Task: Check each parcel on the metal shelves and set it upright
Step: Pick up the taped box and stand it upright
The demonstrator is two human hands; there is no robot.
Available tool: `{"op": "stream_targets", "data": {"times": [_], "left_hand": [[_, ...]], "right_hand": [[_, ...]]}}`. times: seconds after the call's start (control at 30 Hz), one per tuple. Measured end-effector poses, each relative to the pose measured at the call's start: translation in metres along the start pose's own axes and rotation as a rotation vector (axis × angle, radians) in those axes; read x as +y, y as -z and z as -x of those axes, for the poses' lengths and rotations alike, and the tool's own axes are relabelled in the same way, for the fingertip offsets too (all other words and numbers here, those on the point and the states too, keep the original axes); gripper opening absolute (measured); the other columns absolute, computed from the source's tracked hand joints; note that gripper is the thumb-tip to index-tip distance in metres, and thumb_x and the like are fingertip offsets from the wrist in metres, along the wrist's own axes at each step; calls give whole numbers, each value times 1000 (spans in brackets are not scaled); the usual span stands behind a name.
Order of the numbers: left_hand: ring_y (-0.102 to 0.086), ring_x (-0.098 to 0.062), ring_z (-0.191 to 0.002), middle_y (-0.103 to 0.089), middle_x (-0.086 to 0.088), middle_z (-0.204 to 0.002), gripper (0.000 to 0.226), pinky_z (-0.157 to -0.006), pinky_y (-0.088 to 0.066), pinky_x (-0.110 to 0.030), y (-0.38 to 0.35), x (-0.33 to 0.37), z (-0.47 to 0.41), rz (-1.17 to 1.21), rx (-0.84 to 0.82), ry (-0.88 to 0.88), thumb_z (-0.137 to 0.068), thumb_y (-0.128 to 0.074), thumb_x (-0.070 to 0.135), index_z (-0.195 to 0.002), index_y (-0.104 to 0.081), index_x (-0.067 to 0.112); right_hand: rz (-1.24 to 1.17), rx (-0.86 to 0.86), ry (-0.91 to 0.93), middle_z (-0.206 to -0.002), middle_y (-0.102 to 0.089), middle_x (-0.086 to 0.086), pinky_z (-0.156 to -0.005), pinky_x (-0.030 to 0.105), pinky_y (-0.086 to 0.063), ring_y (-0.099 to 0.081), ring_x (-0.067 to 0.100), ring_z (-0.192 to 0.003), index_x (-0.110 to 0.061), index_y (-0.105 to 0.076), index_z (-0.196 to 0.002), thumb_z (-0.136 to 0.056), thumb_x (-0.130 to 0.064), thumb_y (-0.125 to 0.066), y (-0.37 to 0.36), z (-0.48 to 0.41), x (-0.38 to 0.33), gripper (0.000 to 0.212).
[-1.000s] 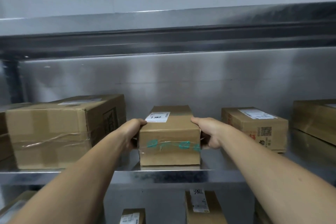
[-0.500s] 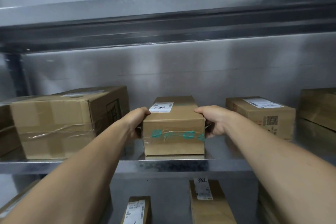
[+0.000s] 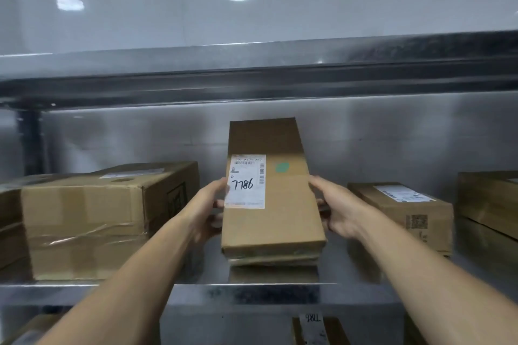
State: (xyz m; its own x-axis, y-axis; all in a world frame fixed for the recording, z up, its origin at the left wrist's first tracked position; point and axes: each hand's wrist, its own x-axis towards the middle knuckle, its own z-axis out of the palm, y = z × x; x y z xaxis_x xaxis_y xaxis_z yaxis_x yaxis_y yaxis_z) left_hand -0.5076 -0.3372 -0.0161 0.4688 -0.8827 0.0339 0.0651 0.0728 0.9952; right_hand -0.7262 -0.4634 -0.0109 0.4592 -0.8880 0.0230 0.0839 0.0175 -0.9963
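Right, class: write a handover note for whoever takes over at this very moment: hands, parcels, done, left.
Left hand grips the left side of the middle parcel; right hand grips its right side.
Done: the parcel is on end at the metal shelf, label 7786 facing out; contact with the shelf unclear.
Left: settle it, let go, then check the large box on its left and the flat box on its right.

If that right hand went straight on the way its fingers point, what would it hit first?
The standing parcel it holds: the right hand grips the parcel's right edge, fingers aimed inward at the cardboard. Past that, probably the shelf's metal back wall, though depth is hard to judge.
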Motion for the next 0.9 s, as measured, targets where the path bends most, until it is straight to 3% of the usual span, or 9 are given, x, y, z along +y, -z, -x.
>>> {"op": "stream_targets", "data": {"times": [0.07,0.1,0.2,0.27,0.3,0.43,0.63,0.83,0.9], "left_hand": [[-30,-14,-58,-43,1,-68,49,-59,-22,-29,3,0,-5,60,-37,-23,-98,-45,62,-102,-70,20],[-32,-15,-61,-43,0,-72,50,-61,-24,-30,4,-2,-7,75,-41,-45,-98,-43,65,-105,-69,23],[-46,-16,-65,-48,-4,-82,48,-62,-36,-30,2,-3,-8,73,-61,-106,-101,-38,61,-93,-65,22],[-50,-13,-51,-54,-3,-73,47,-55,-41,-27,0,-4,-4,57,-50,-128,-104,-37,55,-89,-55,15],[-48,-11,-45,-53,-1,-68,40,-52,-40,-27,0,-5,-3,38,-53,-147,-104,-37,54,-95,-52,18],[-44,-10,-48,-46,-1,-73,28,-53,-40,-25,4,-5,-7,31,-56,-185,-100,-46,50,-104,-49,23],[-41,-9,-50,-34,-8,-87,30,-64,-38,-30,4,-1,-4,70,-70,-211,-100,-51,45,-104,-68,21],[-36,-8,-49,-31,0,-74,26,-62,-34,-29,3,1,3,47,-65,-233,-101,-49,41,-103,-66,22],[-37,-8,-49,-33,1,-73,25,-58,-34,-27,3,4,3,56,-52,-236,-101,-49,41,-104,-66,22]], "right_hand": [[-41,24,-14,-62,-71,0,-64,33,-55,-67,17,-63,-21,-71,-100,-102,-59,-41,2,-2,-2,49],[-58,43,-20,-56,-67,-1,-56,30,-52,-63,14,-54,-20,-72,-95,-102,-62,-35,3,-3,-1,56],[-97,91,-2,-54,-65,-2,-44,25,-48,-57,10,-37,-20,-67,-113,-103,-62,-33,0,-3,2,56],[-120,92,21,-78,-74,3,-53,32,-56,-68,17,-56,-25,-59,-129,-101,-63,-39,-6,-5,2,52],[-98,87,45,-84,-73,4,-57,34,-57,-70,19,-64,-26,-57,-128,-101,-63,-42,-8,-3,1,47],[-38,66,114,-84,-70,4,-58,33,-56,-69,20,-70,-27,-54,-116,-102,-55,-48,-14,-5,-1,33],[-80,38,151,-86,-71,1,-59,29,-53,-67,17,-75,-32,-56,-117,-103,-55,-43,-16,-8,2,30],[-43,33,170,-89,-71,0,-61,31,-54,-67,17,-76,-31,-55,-118,-104,-54,-43,-17,-12,4,29],[-19,37,156,-101,-73,-1,-77,41,-59,-69,20,-91,-36,-54,-121,-103,-58,-43,-15,-13,3,31]]}}
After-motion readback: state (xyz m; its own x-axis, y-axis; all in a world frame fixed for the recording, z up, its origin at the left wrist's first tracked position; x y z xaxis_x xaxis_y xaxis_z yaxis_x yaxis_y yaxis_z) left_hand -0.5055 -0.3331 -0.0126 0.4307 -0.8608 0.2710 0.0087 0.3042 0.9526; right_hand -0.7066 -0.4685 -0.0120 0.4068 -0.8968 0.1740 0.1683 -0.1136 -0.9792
